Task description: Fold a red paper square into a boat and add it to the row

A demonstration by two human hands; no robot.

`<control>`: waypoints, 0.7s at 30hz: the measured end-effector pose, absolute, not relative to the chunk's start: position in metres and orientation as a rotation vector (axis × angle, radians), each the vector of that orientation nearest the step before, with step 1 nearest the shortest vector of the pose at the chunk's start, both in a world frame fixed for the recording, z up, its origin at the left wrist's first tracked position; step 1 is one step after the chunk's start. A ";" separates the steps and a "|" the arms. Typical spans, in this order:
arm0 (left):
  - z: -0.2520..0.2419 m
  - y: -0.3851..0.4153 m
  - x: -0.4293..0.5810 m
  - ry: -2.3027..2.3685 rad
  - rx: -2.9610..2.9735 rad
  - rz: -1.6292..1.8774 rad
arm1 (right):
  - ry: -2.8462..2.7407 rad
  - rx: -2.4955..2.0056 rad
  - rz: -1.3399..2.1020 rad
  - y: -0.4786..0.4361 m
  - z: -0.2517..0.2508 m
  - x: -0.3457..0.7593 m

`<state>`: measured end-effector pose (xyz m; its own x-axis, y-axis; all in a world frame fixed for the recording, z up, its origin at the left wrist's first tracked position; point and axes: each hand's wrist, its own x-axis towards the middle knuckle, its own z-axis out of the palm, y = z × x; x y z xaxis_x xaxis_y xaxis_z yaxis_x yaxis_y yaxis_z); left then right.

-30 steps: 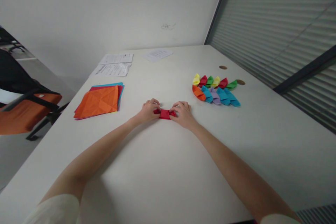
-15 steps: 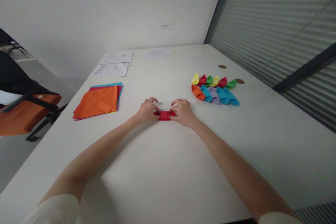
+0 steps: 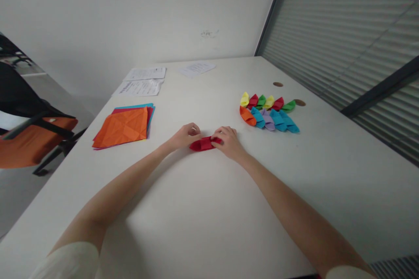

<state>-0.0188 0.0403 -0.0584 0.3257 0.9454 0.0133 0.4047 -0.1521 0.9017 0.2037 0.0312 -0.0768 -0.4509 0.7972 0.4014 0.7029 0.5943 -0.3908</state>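
A small red folded paper (image 3: 205,144) with pointed ends lies on the white table in front of me, slightly slanted. My left hand (image 3: 187,135) is curled behind its left part, thumb and fingertips closed at the far edge. The paper's left point shows below these fingers. My right hand (image 3: 229,143) grips the right end between thumb and fingers and covers part of that end.
To the left lies a stack of coloured paper sheets, an orange sheet (image 3: 124,127) on top. Two rows of folded paper pieces in several colours, among them an orange piece (image 3: 248,116), lie at the right. Printed papers (image 3: 140,87) lie farther back. An orange chair (image 3: 36,139) stands left of the table.
My left hand has shifted from the paper's left end to its far edge, uncovering the left point. The red paper has turned slightly, its right end now farther away. My right hand stays at that end.
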 end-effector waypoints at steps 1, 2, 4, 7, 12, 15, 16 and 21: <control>-0.057 0.039 -0.018 1.181 1.665 0.747 | -2.263 -1.159 0.208 0.031 -0.077 0.202; -0.055 0.038 -0.018 1.149 1.633 0.698 | -2.253 -1.139 0.195 0.030 -0.077 0.201; -0.054 0.036 -0.017 1.108 1.617 0.616 | -2.220 -1.115 0.192 0.028 -0.077 0.199; -0.055 0.035 -0.015 1.103 1.638 0.669 | -2.119 -1.105 0.222 0.026 -0.078 0.195; -0.051 0.028 -0.006 1.073 1.632 0.856 | -1.889 -1.076 0.335 0.026 -0.078 0.187; -0.050 0.022 -0.001 1.039 1.556 0.871 | -1.796 -1.096 0.386 0.024 -0.077 0.181; -0.051 0.021 0.000 1.036 1.531 0.870 | -1.777 -1.098 0.397 0.024 -0.076 0.180; -0.061 0.020 0.002 1.026 1.431 0.869 | -1.747 -1.085 0.397 0.019 -0.073 0.178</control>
<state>0.0018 0.0197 -0.0609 0.3517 0.9354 -0.0372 0.1178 -0.0048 0.9930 0.1779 0.0194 -0.0735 -0.0976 0.8122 0.5752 0.4842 0.5437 -0.6856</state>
